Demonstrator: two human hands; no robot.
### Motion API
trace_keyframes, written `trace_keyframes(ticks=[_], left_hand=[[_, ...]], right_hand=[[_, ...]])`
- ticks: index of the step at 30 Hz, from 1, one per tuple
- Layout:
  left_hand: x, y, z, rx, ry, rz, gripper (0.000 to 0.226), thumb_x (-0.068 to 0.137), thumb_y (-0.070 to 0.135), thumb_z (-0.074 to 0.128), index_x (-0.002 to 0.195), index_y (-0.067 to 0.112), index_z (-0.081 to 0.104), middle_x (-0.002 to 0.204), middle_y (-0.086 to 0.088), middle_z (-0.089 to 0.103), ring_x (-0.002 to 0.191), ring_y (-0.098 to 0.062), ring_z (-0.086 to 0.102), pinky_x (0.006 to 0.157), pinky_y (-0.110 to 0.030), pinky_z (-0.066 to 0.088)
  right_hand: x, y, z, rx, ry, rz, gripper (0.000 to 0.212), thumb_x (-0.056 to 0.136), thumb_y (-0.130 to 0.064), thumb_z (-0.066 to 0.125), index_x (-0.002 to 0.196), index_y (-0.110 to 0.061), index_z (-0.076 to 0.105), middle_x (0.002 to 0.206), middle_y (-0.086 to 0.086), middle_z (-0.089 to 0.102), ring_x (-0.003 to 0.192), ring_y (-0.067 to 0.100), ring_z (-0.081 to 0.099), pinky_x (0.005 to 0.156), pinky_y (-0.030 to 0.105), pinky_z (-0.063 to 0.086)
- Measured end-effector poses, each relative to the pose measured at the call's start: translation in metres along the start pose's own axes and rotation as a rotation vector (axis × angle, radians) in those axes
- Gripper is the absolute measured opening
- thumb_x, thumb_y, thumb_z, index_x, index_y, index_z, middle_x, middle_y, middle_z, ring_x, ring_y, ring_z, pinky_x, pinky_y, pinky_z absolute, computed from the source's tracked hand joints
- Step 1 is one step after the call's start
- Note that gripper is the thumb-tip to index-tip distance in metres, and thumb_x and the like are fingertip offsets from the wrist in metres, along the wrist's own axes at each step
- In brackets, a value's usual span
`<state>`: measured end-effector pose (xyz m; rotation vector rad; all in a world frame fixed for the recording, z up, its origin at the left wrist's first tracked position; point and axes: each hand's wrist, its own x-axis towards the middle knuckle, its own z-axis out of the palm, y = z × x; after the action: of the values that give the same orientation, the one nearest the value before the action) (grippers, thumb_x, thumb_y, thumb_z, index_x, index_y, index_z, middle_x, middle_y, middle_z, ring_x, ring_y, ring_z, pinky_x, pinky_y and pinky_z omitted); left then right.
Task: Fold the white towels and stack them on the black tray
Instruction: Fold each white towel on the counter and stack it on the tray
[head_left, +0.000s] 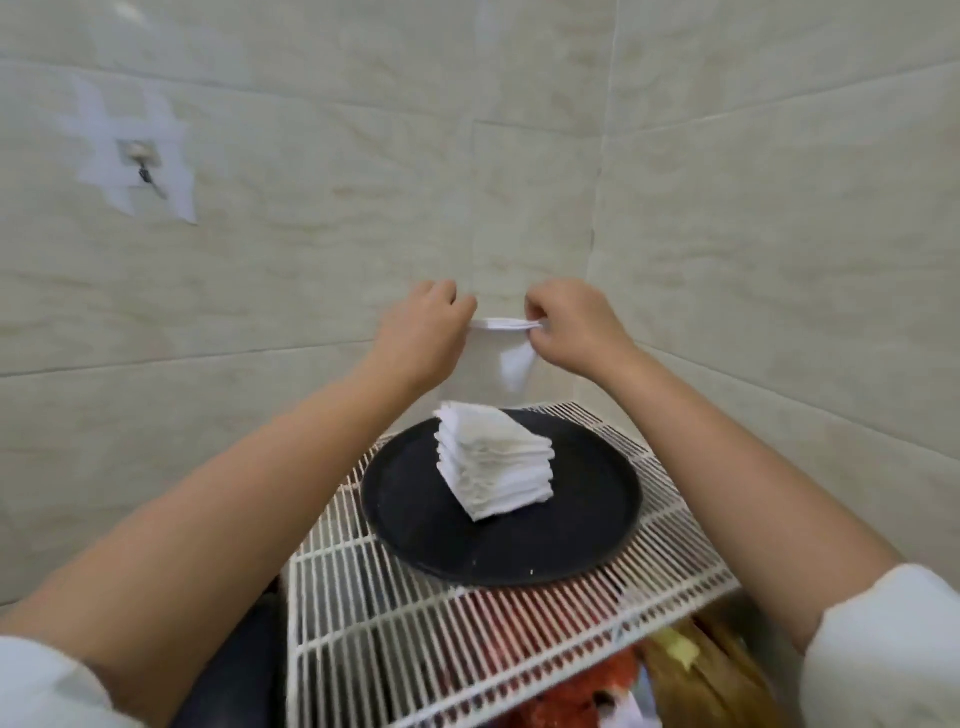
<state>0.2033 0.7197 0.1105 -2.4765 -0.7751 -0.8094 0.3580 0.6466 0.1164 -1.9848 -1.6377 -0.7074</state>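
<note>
Fingers of both hands (421, 332) (571, 327) pinch a white towel (511, 358) above the stacked black tray (587, 530).

White wire rack (395, 623), tiled wall (727, 208)

A tiled back room – beige wall tiles (727, 156), wire shelf (467, 623).

Single head-worn view, angled forward and down, close over the wire shelf (467, 639).
</note>
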Motion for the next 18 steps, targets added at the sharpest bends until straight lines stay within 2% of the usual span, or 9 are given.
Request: trace_keyframes(ticks=[3,6,7,10,12,13,15,16,18], left_hand=[[0.030,0.005,0.032,0.176,-0.027,0.027,0.045,0.029,0.002,0.089,0.061,0.006,0.057,0.059,-0.011,0.054,0.050,-0.027,0.056,0.035,-0.016,0.031],[0.025,0.020,0.073,0.218,-0.114,0.056,0.047,0.024,0.000,0.087,0.056,0.008,0.054,0.054,-0.007,0.050,0.046,-0.024,0.051,0.039,-0.011,0.006],[0.018,0.027,0.080,0.233,-0.161,0.080,0.044,0.027,0.001,0.087,0.056,0.008,0.054,0.055,-0.007,0.051,0.047,-0.024,0.052,0.043,-0.012,0.002],[-0.003,0.037,0.102,0.202,-0.366,0.069,0.030,0.050,0.008,0.085,0.067,0.007,0.059,0.067,-0.008,0.058,0.061,-0.025,0.059,0.038,-0.019,0.011],[-0.010,0.040,0.102,0.152,-0.369,-0.020,0.029,0.051,0.011,0.086,0.066,0.007,0.062,0.066,-0.008,0.060,0.062,-0.025,0.061,0.036,-0.018,0.011],[-0.010,0.041,0.101,0.113,-0.391,-0.057,0.023,0.062,0.013,0.082,0.075,0.005,0.065,0.075,-0.010,0.063,0.072,-0.026,0.062,0.037,-0.021,0.021],[-0.005,0.044,0.104,0.076,-0.400,-0.138,0.022,0.090,0.018,0.055,0.105,0.003,0.061,0.107,-0.013,0.059,0.103,-0.027,0.054,0.064,-0.034,0.041],[0.000,0.047,0.100,0.067,-0.412,-0.174,0.027,0.095,0.021,0.046,0.113,0.004,0.057,0.114,-0.012,0.055,0.110,-0.027,0.049,0.075,-0.035,0.040],[0.004,0.054,0.096,0.052,-0.407,-0.203,0.029,0.097,0.022,0.043,0.117,0.006,0.055,0.117,-0.010,0.053,0.113,-0.026,0.046,0.081,-0.034,0.040]], right_hand=[[0.025,0.037,0.041,0.059,0.099,-0.083,0.012,0.067,0.005,0.055,0.076,-0.003,0.059,0.082,0.020,0.061,0.082,0.038,0.056,0.068,0.041,0.042],[0.016,0.062,0.092,0.133,0.005,-0.176,0.011,0.064,0.006,0.061,0.071,-0.003,0.059,0.074,0.020,0.062,0.073,0.038,0.059,0.061,0.040,0.044],[0.007,0.066,0.107,0.144,-0.057,-0.209,0.011,0.065,0.004,0.062,0.073,-0.003,0.061,0.075,0.019,0.064,0.074,0.038,0.060,0.062,0.040,0.045],[-0.016,0.077,0.138,0.148,-0.214,-0.337,0.012,0.068,0.003,0.061,0.077,-0.003,0.065,0.079,0.016,0.066,0.079,0.036,0.061,0.067,0.040,0.045],[-0.017,0.082,0.145,0.119,-0.262,-0.383,0.014,0.070,0.001,0.058,0.081,-0.002,0.066,0.082,0.016,0.066,0.082,0.034,0.060,0.070,0.041,0.044],[-0.015,0.085,0.146,0.128,-0.233,-0.407,0.013,0.068,0.001,0.059,0.077,-0.002,0.067,0.077,0.015,0.065,0.077,0.034,0.061,0.066,0.040,0.045],[-0.009,0.090,0.145,0.143,-0.174,-0.457,0.010,0.056,-0.002,0.059,0.063,-0.006,0.065,0.061,0.010,0.061,0.059,0.031,0.062,0.052,0.033,0.045],[-0.008,0.092,0.142,0.148,-0.149,-0.462,0.010,0.051,-0.005,0.058,0.058,-0.008,0.064,0.055,0.008,0.059,0.053,0.029,0.060,0.048,0.030,0.043],[-0.008,0.095,0.141,0.162,-0.110,-0.458,0.012,0.052,-0.004,0.057,0.059,-0.009,0.064,0.057,0.007,0.059,0.055,0.029,0.061,0.049,0.029,0.041]])
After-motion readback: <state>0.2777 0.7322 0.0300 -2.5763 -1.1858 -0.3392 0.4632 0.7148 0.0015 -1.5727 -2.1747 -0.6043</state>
